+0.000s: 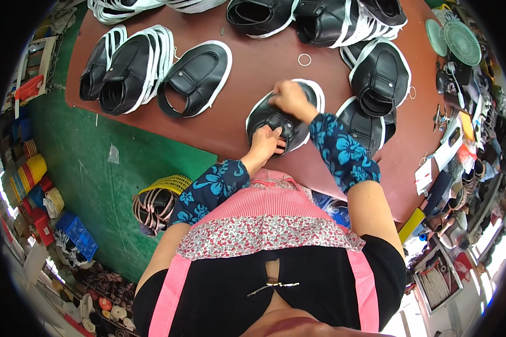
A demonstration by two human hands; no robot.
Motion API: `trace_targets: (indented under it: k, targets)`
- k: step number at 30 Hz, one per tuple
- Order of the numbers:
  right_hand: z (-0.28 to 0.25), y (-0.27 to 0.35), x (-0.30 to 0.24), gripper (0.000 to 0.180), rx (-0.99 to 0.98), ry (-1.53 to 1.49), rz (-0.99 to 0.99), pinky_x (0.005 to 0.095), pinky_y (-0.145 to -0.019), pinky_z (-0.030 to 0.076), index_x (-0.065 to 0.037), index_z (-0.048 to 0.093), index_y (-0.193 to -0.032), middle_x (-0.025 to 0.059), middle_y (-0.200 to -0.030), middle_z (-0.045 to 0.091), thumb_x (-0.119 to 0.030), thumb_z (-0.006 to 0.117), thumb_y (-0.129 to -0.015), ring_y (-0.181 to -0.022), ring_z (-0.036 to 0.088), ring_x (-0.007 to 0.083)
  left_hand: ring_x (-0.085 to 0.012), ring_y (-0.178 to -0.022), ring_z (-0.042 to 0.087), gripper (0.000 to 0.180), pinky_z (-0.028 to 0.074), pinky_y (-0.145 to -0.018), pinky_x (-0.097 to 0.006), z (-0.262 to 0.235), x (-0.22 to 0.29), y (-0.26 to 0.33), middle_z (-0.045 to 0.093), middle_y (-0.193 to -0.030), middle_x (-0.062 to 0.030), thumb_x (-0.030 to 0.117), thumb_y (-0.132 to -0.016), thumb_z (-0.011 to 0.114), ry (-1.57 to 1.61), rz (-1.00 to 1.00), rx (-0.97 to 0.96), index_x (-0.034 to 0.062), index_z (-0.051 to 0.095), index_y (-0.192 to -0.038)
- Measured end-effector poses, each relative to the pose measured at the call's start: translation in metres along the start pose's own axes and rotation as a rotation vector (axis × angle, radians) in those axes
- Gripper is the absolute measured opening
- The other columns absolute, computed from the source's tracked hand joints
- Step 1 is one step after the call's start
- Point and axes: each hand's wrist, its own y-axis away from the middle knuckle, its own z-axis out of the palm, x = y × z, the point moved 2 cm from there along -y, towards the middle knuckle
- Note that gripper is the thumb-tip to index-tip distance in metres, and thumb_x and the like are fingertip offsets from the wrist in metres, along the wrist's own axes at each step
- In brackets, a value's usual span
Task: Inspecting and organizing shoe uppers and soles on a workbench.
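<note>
A black shoe upper (307, 132) with a white edge lies at the near edge of the table in front of me. My left hand (266, 143) grips it by its near end, fingers curled at the opening. My right hand (291, 101) is over the far part of the same upper, its fingers curled together. What the right fingers pinch, if anything, is hidden under the hand. To the left, a single black upper (199, 76) lies beside a nested stack of uppers (132, 73). On the right sit more uppers (381, 73), close to my right forearm.
The reddish-brown table (230, 129) carries further stacks of uppers (320, 22) along its far side. A white ring (304, 59) lies beyond my hands. A green fan (461, 42) stands at the right. Below left is a yellow basket (171, 184) on the green floor (112, 185).
</note>
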Motion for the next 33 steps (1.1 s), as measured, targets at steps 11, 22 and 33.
trace_targets:
  k: [11,22,33]
  targets:
    - [-0.020,0.029,0.037,0.037,0.419,0.139,0.052,0.0494,-0.082,0.059,-0.003,0.081,-0.092,0.0218,-0.083,0.076,-0.029,0.098,-0.072,-0.084,0.076,0.0361,-0.0290,-0.090,0.083,0.032,0.069,-0.068,-0.040,0.001,-0.001,-0.002,0.076,-0.104,-0.0187,0.026,-0.119,0.063,-0.047,0.002,-0.038,-0.0045,0.063,-0.109]
    - [0.010,0.053,0.020,0.032,-0.101,-0.432,0.234,0.0514,-0.081,0.059,0.000,0.076,-0.084,0.0212,-0.086,0.076,-0.025,0.095,-0.079,-0.088,0.077,0.0421,-0.0275,-0.090,0.082,0.031,0.070,-0.070,-0.040,-0.001,-0.012,-0.002,0.076,-0.106,-0.0180,0.026,-0.119,0.062,-0.015,0.024,-0.077,-0.0041,0.063,-0.111]
    - [-0.003,0.116,-0.023,0.034,-0.050,-0.293,0.072,0.0481,-0.081,0.061,-0.002,0.083,-0.089,0.0228,-0.088,0.080,-0.028,0.098,-0.074,-0.086,0.080,0.0386,-0.0371,-0.099,0.083,0.074,0.070,-0.087,-0.048,-0.019,-0.022,0.009,0.080,-0.116,-0.0269,0.059,-0.122,0.028,0.066,-0.008,-0.071,-0.0042,0.067,-0.125]
